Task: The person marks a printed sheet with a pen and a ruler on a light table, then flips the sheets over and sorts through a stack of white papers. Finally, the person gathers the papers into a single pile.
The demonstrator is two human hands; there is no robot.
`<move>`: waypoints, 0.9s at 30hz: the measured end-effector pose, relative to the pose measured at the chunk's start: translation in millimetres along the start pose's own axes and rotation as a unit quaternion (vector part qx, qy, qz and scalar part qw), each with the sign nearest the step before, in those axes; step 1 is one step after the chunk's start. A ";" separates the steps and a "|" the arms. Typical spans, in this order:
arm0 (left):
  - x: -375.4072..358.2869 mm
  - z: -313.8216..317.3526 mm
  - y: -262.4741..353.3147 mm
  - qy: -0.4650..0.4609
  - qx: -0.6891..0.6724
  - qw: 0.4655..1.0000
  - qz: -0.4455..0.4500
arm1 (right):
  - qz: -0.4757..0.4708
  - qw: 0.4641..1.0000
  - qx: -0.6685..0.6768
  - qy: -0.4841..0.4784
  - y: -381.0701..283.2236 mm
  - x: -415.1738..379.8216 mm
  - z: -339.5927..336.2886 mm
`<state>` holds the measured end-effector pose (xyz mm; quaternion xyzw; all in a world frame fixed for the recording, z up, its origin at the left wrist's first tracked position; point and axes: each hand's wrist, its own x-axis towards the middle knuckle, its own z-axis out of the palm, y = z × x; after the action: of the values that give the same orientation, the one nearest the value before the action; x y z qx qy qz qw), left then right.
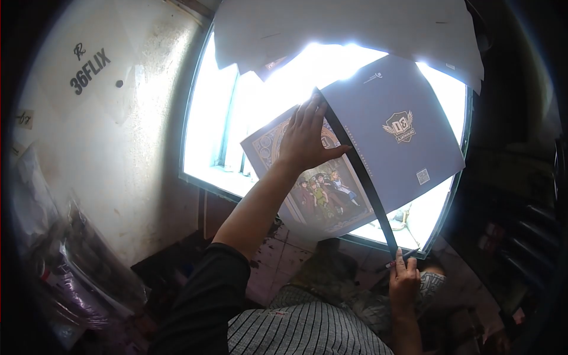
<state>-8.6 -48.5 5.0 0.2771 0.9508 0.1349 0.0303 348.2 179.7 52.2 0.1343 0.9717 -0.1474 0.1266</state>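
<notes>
A large printed cover sheet (408,89) lies tilted on a brightly lit glass light table (204,148). One half is plain blue-purple with a winged crest; the other bears a framed picture of several cartoon figures. A long dark straightedge (365,171) runs slantwise along the middle of the sheet. My left hand (307,136) lies flat with its fingers stretched out, pressing on the sheet, its fingertips and thumb against the straightedge. At the straightedge's lower end, my right hand (404,278) is closed around a small slim object, mostly hidden by the fingers.
White paper sheets (349,23) cover the table's far edge. A pale board (148,106) marked "36FLIX" stands at the left. Plastic-wrapped bundles (89,272) lie at lower left. Dark clutter fills the right side.
</notes>
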 end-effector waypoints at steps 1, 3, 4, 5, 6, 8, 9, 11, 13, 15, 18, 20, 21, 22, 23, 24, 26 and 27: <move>0.0 -0.1 0.0 -0.002 -0.001 1.000 0.000 | 0.000 1.000 0.000 0.000 -0.3 0.3 -0.3; 1.3 -0.4 -1.8 0.010 -0.005 1.000 0.020 | 0.004 1.000 0.007 -0.004 -1.9 1.2 -2.3; 2.8 -2.0 -1.4 0.023 -0.010 0.999 0.040 | 0.006 1.000 0.006 -0.005 -3.3 3.2 -3.9; 4.4 -3.3 -0.7 0.020 -0.016 0.999 0.044 | 0.001 1.000 0.016 -0.008 -3.7 5.6 -5.6; 6.0 -11.4 6.8 -0.021 0.018 1.000 0.008 | 0.003 1.000 0.022 -0.017 -3.9 5.5 -11.4; 3.3 -16.6 22.5 -0.087 0.058 0.994 -0.037 | 0.004 1.000 0.020 -0.009 -2.6 5.6 -11.8; 5.9 -19.8 25.5 -0.103 0.051 0.993 -0.038 | 0.000 1.000 0.013 -0.007 0.0 5.1 -9.7; 10.2 -25.7 29.0 -0.122 0.039 0.991 -0.033 | 0.003 1.000 0.004 -0.005 2.6 3.8 -9.2; 11.0 -29.1 29.5 -0.143 0.002 0.988 -0.052 | -0.013 1.000 0.018 0.005 3.8 3.2 -8.3; 8.7 -24.0 27.8 -0.134 -0.004 0.990 -0.044 | -0.009 1.000 0.017 0.003 4.2 4.5 -9.2; 6.6 -18.5 24.4 -0.138 -0.017 0.989 -0.041 | -0.008 1.000 0.021 0.004 4.2 4.0 -8.3; 1.2 -5.7 15.9 -0.072 -0.017 0.997 0.009 | -0.009 1.000 0.023 0.006 4.7 2.4 -7.7; 1.2 -3.5 16.8 -0.072 -0.016 0.997 0.010 | -0.008 1.000 0.022 0.003 5.5 1.4 -7.4; 1.9 -3.2 18.3 -0.070 -0.031 0.997 0.014 | -0.011 1.000 0.022 0.003 5.9 3.4 -6.4; 1.4 -6.6 15.1 -0.062 -0.039 0.997 0.010 | -0.013 1.000 0.022 0.007 5.6 5.3 -8.5; -1.7 -2.5 12.4 -0.050 -0.002 0.999 0.006 | -0.021 0.999 0.026 0.012 5.1 4.4 -8.8; -2.4 -3.2 12.7 -0.069 0.020 0.997 -0.015 | -0.007 0.999 0.036 -0.001 8.9 1.1 2.7; -3.0 -5.0 13.3 -0.080 0.032 0.996 -0.023 | -0.008 0.999 0.031 -0.006 10.2 -0.4 5.4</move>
<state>0.2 -40.5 13.3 0.2659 0.9553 0.0815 0.1006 352.7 187.3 44.8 0.1291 0.9669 -0.1795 0.1270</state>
